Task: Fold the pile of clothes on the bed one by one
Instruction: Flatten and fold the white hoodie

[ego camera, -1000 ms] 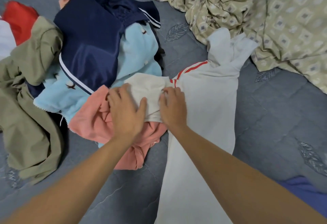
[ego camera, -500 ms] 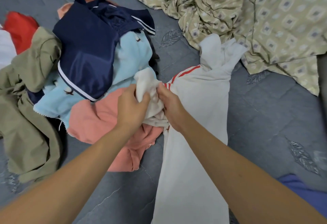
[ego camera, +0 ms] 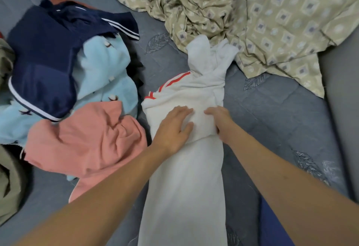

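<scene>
1. The white garment with red stripes (ego camera: 186,148) lies stretched along the grey bed (ego camera: 272,121), between the pile and the patterned sheet (ego camera: 272,18). One flap of it is folded over onto its middle.
2. The left hand (ego camera: 172,127) lies flat on this folded flap, its fingers (ego camera: 182,110) straight and a little spread, pressing the cloth down.
3. The right hand (ego camera: 219,123) is at the right edge of the same flap. Its fingers seem to curl onto or around the edge, but I cannot tell if they pinch the cloth or only press it.
4. I judge that the task is at an early stage. Only this one garment is being folded, and its far end near the sheet is bunched, so more folds are needed.
5. The pile (ego camera: 73,90) to the left is not folded: a navy garment (ego camera: 42,61) on top, a light blue one (ego camera: 104,70) under it, a pink one (ego camera: 83,138) in front, and an olive one (ego camera: 7,177) at the left border. No finished, folded piece is visible.
6. No brand, label or readable writing can be seen. The light blue cloth has only small dark figures, and the sheet only square motifs.
</scene>
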Available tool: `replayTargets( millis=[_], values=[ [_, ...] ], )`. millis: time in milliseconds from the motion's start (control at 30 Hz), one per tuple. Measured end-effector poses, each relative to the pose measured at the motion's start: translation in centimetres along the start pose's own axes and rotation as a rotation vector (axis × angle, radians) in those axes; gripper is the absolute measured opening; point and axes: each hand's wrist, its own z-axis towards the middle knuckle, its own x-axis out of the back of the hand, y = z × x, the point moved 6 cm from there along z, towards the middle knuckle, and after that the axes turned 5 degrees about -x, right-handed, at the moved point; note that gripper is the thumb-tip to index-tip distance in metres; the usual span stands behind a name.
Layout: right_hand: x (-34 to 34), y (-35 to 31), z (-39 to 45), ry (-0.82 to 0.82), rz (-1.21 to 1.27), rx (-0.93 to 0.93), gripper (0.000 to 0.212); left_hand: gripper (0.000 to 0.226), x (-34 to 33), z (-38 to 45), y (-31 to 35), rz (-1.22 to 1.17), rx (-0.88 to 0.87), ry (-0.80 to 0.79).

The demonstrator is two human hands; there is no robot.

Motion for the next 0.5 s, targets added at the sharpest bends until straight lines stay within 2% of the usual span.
replayTargets(
  millis=[67,133,200,300,500],
  values=[
    [2.8,0.3,1.8,0.247,-0.227,0.161,0.021,0.067,-1.3,0.2,-2.5,0.194,0.045,-0.049],
    [3.5,0.3,1.7,0.332,-0.401,0.301,0.02,0.071,-1.5,0.5,-4.3,0.31,0.079,-0.038],
    [3.2,0.0,1.0,0.397,-0.531,0.411,0.031,0.071,-1.2,1.2,-5.4,0.396,0.098,-0.022],
    [2.4,-0.1,0.9,0.46,-0.655,0.498,0.044,0.073,-1.3,2.9,-6.2,0.458,0.045,-0.084],
    [3.5,2.2,1.2,0.486,-0.64,0.355,0.039,0.079,-2.0,2.9,-8.6,0.535,-0.057,-0.22]
  ],
)
